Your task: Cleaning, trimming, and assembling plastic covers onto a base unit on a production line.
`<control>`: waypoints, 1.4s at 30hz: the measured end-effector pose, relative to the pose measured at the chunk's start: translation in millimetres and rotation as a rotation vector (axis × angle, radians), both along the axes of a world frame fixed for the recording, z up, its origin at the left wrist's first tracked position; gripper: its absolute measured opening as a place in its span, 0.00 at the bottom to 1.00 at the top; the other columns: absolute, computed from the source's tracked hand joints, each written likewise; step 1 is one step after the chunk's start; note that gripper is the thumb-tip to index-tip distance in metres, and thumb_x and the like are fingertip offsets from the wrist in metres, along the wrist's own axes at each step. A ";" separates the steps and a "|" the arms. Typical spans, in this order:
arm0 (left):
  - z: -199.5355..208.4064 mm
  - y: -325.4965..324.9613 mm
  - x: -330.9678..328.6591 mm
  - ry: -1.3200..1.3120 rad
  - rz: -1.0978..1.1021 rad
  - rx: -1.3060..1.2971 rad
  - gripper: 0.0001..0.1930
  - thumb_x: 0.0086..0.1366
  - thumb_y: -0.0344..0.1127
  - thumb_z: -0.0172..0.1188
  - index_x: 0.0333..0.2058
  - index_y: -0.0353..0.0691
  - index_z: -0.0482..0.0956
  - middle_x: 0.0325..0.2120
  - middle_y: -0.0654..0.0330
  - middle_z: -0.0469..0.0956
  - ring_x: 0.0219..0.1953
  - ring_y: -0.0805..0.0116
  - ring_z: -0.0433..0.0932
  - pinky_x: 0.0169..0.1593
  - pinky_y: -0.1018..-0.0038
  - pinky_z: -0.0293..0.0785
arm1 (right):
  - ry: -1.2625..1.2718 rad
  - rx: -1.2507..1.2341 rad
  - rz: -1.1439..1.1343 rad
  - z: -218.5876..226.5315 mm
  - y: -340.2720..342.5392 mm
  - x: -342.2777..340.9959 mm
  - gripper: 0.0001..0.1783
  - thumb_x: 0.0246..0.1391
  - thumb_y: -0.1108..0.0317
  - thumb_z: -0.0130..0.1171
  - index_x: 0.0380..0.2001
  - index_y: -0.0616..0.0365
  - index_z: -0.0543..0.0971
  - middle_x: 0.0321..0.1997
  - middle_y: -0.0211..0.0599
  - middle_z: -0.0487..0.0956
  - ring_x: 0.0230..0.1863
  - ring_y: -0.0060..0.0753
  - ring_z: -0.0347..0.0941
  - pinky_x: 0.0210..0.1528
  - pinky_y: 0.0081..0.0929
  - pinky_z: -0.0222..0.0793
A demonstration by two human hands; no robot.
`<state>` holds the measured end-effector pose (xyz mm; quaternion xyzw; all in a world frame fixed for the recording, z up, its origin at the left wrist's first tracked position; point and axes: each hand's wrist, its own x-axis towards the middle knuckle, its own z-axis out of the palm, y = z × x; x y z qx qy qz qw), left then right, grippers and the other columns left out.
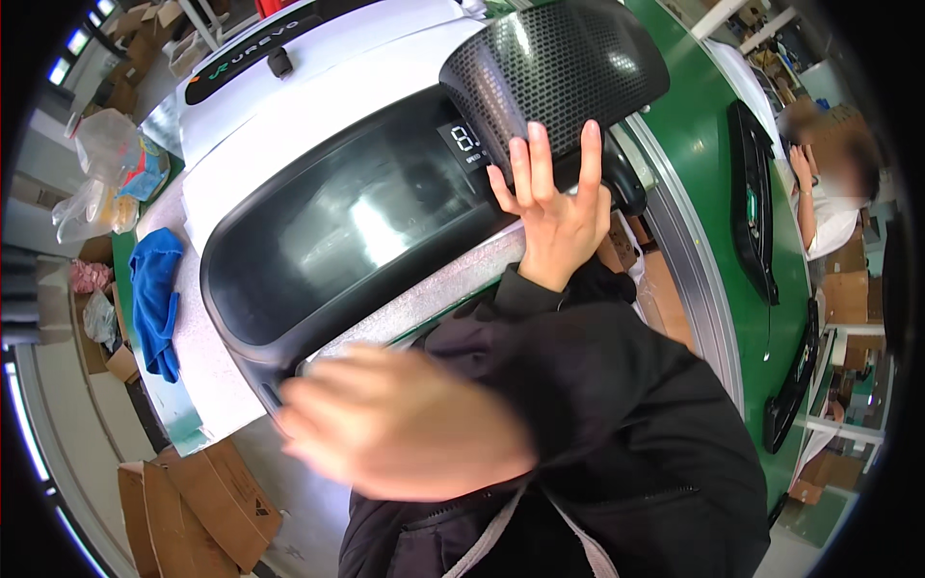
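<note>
A long glossy black cover (328,241) with rounded ends and a lit digit display (464,141) lies across the table in front of me; it looks like a treadmill's front housing. Over its right part rests a curved black sheet (554,72) with a fine honeycomb pattern. My left hand (559,207) reaches up with fingers spread, its fingertips against the sheet's near edge beside the display. Crossing above the left arm, my right hand (385,414) is at the cover's near left corner. Motion smears its fingers, so I cannot tell whether it grips anything.
A blue cloth (156,299) and clear plastic jugs (106,154) are at the left. Cardboard (207,511) stands at the lower left. Beyond a metal rail (689,250), black long parts (752,202) lie on a green surface (703,125). Another person (833,183) is at the far right.
</note>
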<state>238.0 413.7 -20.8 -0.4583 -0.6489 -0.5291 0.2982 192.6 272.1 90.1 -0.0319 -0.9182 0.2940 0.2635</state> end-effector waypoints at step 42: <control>39.7 -198.7 -243.8 -0.520 0.158 -0.597 0.10 0.63 0.32 0.52 0.32 0.29 0.73 0.38 0.53 0.71 0.37 0.68 0.69 0.41 0.76 0.63 | -0.053 0.043 -0.406 -51.4 246.8 51.2 0.16 0.59 0.61 0.45 0.43 0.58 0.75 0.49 0.39 0.72 0.50 0.40 0.68 0.53 0.30 0.58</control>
